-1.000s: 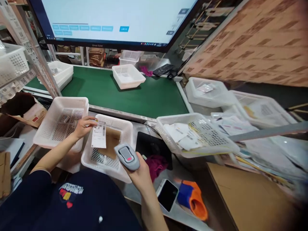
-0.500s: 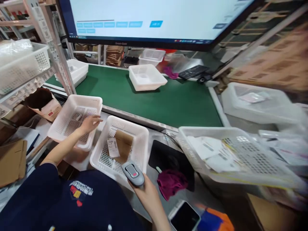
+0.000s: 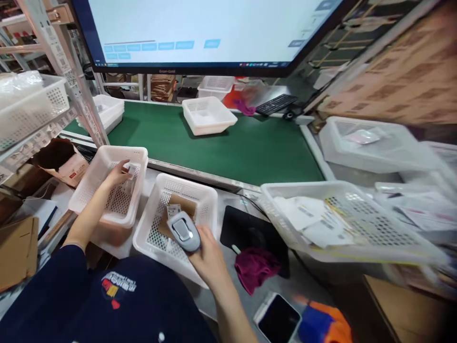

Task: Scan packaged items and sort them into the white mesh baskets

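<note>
The person's left hand (image 3: 119, 174) is down inside a white perforated basket (image 3: 87, 188), its thumb and fingers pinching a small pale packet (image 3: 131, 171), which is over the basket floor near the right wall. The right hand (image 3: 207, 250) is wrapped around a gray scanner (image 3: 183, 232) with its rounded head pointing up and to the left. That scanner is above a 2nd white basket (image 3: 207, 209), just beside the 1st, and covers part of what lies inside: a piece of brown cardboard (image 3: 188, 205) with a printed white label (image 3: 173, 209) against it. To the right of these 2 baskets, a black mat (image 3: 230, 228) lies on the gray surface (image 3: 293, 288), with a crumpled purple cloth (image 3: 255, 269) over its near edge. Nearer the person are a phone (image 3: 279, 318) with a dark screen and, next to it, a blurred orange and blue object (image 3: 323, 324). Further right, a wide basket (image 3: 385, 255) contains white printed papers (image 3: 310, 216). Beyond the near baskets, a white tray (image 3: 210, 125) stands on a green surface (image 3: 250, 155), below a large monitor (image 3: 193, 33) with a row of blue buttons.
</note>
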The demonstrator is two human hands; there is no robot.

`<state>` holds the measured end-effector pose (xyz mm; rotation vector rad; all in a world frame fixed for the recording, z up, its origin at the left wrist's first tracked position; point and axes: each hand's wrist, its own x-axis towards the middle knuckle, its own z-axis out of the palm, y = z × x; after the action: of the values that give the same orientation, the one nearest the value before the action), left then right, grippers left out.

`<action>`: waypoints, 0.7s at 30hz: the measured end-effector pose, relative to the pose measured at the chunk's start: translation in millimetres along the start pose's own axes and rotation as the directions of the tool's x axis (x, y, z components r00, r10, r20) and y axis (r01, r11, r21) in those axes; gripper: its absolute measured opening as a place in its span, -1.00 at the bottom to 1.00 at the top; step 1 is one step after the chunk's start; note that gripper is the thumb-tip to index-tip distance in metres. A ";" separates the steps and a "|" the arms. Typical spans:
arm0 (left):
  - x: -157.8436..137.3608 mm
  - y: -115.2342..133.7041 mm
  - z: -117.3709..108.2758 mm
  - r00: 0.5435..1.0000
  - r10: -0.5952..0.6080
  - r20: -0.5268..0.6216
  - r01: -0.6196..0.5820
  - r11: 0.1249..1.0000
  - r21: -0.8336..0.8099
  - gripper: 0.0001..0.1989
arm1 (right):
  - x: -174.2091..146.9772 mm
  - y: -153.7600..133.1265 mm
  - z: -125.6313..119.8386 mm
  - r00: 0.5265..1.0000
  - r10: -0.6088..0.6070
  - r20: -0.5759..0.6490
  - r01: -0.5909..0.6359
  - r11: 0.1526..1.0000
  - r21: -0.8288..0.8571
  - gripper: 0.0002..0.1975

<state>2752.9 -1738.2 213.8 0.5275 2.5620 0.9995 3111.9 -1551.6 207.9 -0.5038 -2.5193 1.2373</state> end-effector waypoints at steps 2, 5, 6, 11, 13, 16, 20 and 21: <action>-16.8 23.2 11.8 0.985 0.148 0.084 -0.140 0.986 -0.096 -0.25 | 14.5 -12.9 -3.4 0.998 -0.058 -0.022 0.058 0.998 -0.022 -0.68; -49.5 49.8 34.8 0.932 0.321 0.169 -0.294 0.942 -0.164 -0.32 | 25.6 -22.7 -8.7 0.995 -0.096 -0.027 0.094 0.994 -0.053 -0.62; -60.0 55.1 42.8 0.916 0.347 0.200 -0.319 0.934 -0.160 -0.33 | 25.4 -22.4 -10.4 0.995 -0.095 -0.025 0.093 0.994 -0.061 -0.61; -73.4 55.5 65.4 0.860 0.434 0.268 -0.446 0.895 -0.020 -0.26 | -0.4 5.1 -16.0 1.000 -0.002 -0.023 0.001 0.999 -0.046 -0.74; -54.7 46.1 60.5 0.920 0.377 0.105 -0.386 0.919 0.082 -0.38 | -14.7 21.2 -16.4 0.997 0.069 -0.041 -0.070 0.997 -0.021 -0.77; -18.2 24.9 46.2 0.987 0.094 -0.133 -0.074 0.987 0.145 -0.57 | -30.3 37.4 -14.7 0.984 0.170 -0.057 -0.170 0.985 -0.001 -0.74; 6.9 -5.7 39.3 0.981 -0.128 -0.143 0.139 0.987 0.075 -0.68 | -33.3 39.3 -8.8 0.986 0.166 -0.030 -0.165 0.986 0.022 -0.74; 8.3 -11.5 39.9 0.981 -0.150 -0.125 0.156 0.987 0.038 -0.72 | -31.5 37.7 -7.1 0.989 0.144 -0.028 -0.143 0.989 0.031 -0.74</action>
<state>2760.7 -1719.5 176.6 0.2843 2.6922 0.9455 3149.9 -1538.6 178.7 -0.7027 -2.4734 1.3037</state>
